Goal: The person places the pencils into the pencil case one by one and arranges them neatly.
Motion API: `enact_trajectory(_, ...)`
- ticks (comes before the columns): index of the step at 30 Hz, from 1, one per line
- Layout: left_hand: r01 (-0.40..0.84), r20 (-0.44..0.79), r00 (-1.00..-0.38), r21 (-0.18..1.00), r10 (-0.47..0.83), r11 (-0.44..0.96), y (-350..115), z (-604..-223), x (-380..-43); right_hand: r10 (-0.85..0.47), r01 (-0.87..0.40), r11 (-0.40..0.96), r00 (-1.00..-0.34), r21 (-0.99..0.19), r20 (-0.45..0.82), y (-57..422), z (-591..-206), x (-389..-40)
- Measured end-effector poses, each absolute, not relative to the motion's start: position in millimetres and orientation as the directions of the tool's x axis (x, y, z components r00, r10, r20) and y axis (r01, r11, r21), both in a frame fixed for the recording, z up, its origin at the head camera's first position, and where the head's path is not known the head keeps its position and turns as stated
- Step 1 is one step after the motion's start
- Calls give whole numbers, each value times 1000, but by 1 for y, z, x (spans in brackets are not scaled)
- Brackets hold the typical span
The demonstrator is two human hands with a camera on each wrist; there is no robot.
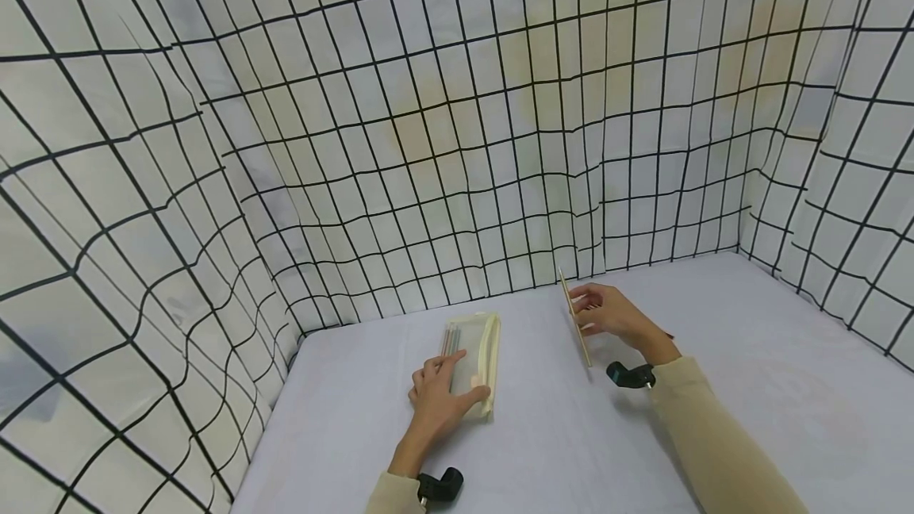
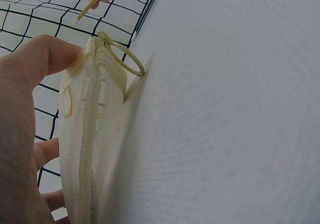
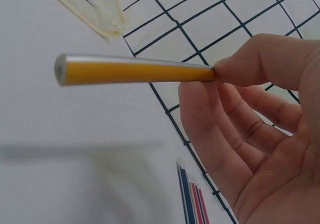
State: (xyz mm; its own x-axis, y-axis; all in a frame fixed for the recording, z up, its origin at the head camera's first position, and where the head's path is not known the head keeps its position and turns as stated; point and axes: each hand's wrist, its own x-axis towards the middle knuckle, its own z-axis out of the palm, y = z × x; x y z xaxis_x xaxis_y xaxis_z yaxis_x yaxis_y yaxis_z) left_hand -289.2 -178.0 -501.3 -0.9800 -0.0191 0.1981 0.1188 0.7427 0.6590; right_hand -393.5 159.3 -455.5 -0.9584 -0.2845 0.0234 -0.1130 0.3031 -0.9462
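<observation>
A pale yellow mesh pencil case (image 1: 489, 339) with a zipper lies on the table, several pencils (image 1: 451, 339) showing inside. My left hand (image 1: 439, 399) rests on it with spread fingers, the thumb (image 2: 52, 53) touching the zipper's end near a yellow loop (image 2: 132, 63). To the right, my right hand (image 1: 614, 316) holds a yellow pencil (image 3: 135, 71) above the table, pinched between thumb and index finger. Its flat end faces the right wrist camera. Several dark blue and red pencils (image 3: 190, 194) lie beyond that hand, mostly hidden by it in the head view.
A white cloth covers the table (image 1: 543, 450). Behind it and along both sides stands a white wall with a black grid net (image 1: 428, 141). Each wrist carries a small black camera (image 1: 628, 375).
</observation>
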Motion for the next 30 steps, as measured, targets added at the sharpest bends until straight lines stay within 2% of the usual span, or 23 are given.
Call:
enact_trajectory(16,119,200,-980,664,-22,738,-179,-501,-289,-309,-39,184,-951,-982,-21,146,-453,-389)
enact_trajectory(30,120,197,-980,668,-19,734,-178,-503,-290,-331,28,132,-941,-991,-71,124,-464,-387)
